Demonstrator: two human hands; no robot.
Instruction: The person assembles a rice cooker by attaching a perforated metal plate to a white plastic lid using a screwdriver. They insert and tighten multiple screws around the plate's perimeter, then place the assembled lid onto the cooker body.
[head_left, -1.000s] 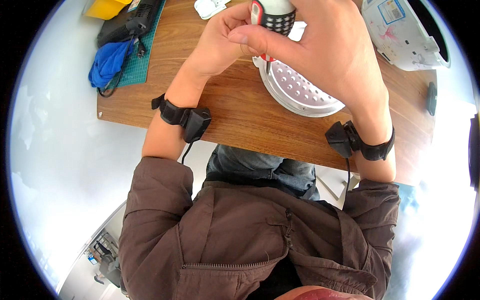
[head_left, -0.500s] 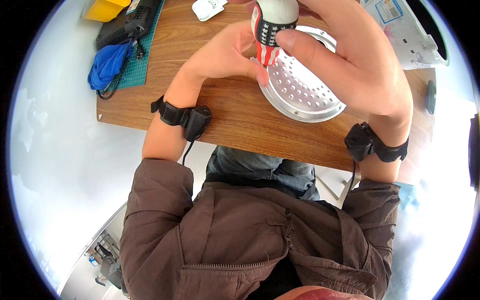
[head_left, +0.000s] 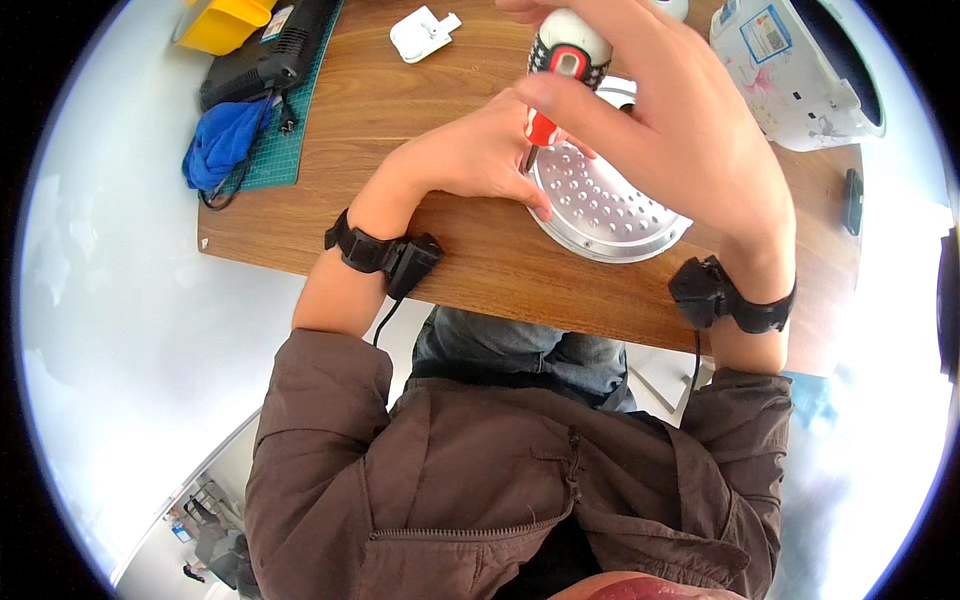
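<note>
A screwdriver (head_left: 568, 62) with a thick white, black and red handle stands tilted over a round perforated metal plate (head_left: 610, 205). My right hand (head_left: 665, 130) is closed around its handle, the thumb across the side facing me. The dark shaft reaches down by the plate's left rim; its tip is hidden. My left hand (head_left: 490, 155) holds the plate's left edge, its thumb at the rim and its other fingers behind the shaft, partly covered. The plate lies on the wooden table (head_left: 470, 250), and my right hand hides its upper part.
Far left, a blue cloth (head_left: 220, 140), a black device (head_left: 270, 65) with a cord and a yellow container (head_left: 222, 25) sit around a green cutting mat (head_left: 275, 155). A white case (head_left: 422, 35) lies at the back. On the right are a white bin (head_left: 790, 80) and a small dark object (head_left: 852, 200).
The screwdriver handle has turned, now showing its red and grey side. My left thumb has moved down toward the plate's near rim. The whole view has shifted slightly.
</note>
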